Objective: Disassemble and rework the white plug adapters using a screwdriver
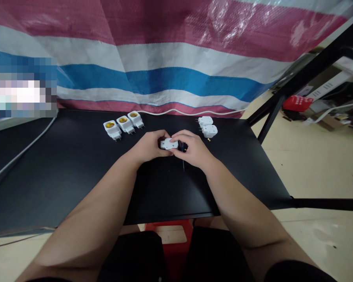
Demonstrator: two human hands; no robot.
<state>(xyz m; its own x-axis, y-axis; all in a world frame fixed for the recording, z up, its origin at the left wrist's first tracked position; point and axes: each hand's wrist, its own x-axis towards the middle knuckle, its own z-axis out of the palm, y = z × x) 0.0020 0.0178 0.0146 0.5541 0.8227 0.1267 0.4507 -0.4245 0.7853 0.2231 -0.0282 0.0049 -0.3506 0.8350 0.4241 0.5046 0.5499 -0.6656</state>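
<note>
My left hand [148, 147] grips a white plug adapter [167, 144] on the black tabletop [76, 156], its fingers over the adapter's left end. My right hand [192, 149] is shut around a small dark-handled screwdriver [182, 147], with its thin shaft pointing down toward me and its fingers touching the adapter's right side. Beyond my left hand stand three white lamp-socket adapters [125, 124] with yellow interiors, prongs angled toward the lower right. Beyond my right hand lie two white plug adapters [207, 126], one against the other.
A striped pink, white and blue tarpaulin [153, 78] hangs behind the table. A white cable [179, 112] runs along the far edge, and a grey cable [22, 150] crosses the left side. A black table frame [312, 66] stands at right, and a red stool [167, 235] sits below the front edge.
</note>
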